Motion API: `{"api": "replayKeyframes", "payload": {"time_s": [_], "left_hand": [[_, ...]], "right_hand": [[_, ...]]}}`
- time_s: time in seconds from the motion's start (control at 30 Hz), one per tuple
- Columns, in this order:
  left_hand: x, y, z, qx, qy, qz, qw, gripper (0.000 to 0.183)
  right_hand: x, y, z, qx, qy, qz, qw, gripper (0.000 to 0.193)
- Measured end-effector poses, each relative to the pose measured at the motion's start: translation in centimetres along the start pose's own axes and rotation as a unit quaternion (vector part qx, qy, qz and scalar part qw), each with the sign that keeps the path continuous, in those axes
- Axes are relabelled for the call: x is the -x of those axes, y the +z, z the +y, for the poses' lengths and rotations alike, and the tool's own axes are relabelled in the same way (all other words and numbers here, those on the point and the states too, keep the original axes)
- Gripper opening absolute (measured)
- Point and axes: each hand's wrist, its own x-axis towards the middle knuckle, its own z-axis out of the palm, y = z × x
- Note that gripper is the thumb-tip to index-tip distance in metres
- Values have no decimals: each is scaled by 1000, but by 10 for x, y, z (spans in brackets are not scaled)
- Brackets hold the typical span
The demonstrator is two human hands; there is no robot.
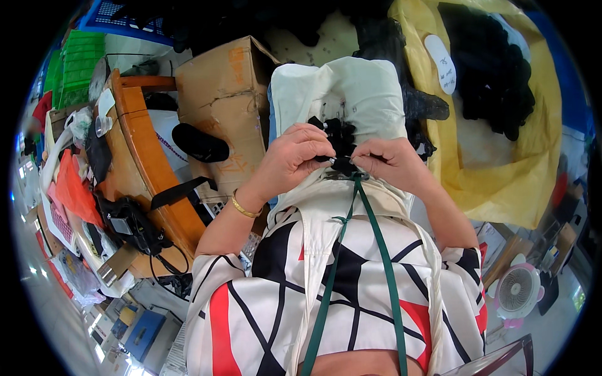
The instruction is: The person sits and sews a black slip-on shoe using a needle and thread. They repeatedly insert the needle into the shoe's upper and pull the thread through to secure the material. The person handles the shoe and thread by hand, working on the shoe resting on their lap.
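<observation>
Over my lap, on a white apron cloth (376, 94), both hands meet around small black soft pieces (340, 135). My left hand (301, 150) is closed, thumb and fingers pinched together at the left side of the black pieces. A tiny pale tip shows at its fingertips, too small to name. From the right, my right hand (389, 161) pinches too, its fingertips a little apart from the left ones. What each pinch holds is mostly hidden. A green cord (382, 257) hangs down my front to just below the hands. On my left wrist sits a gold bracelet (243, 207).
To the right a yellow bag (501, 194) stands wide, with black pieces (495, 75) and a white oval tag (441, 64). On the left are a cardboard box (219, 94), a black oval item (200, 143), a wooden table edge (141, 144) and a black bag (128, 222). A fan (517, 289) stands lower right.
</observation>
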Motion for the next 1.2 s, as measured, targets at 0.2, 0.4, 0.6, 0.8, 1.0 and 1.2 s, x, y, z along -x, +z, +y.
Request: {"api": "replayKeyframes", "payload": {"time_s": [0.2,0.4,0.6,0.8,1.0,1.2], "left_hand": [[-3,-3,8,-1,2,-25,1000,26],[-5,-2,9,13,2,-32,999,26],[-5,-1,6,41,0,-32,999,26],[-1,5,5,106,-7,-27,994,21],[9,15,3,183,-31,-18,983,16],[13,17,6,148,-35,-9,988,17]], "right_hand": [[-2,0,-1,37,-54,-36,997,13],[-3,-2,2,54,-85,-50,994,17],[-2,-2,6,33,-99,-50,993,17],[-4,8,18,-11,-99,-55,993,12],[-4,19,22,-34,-88,-59,994,8],[-1,21,12,-8,-22,-65,998,10]]}}
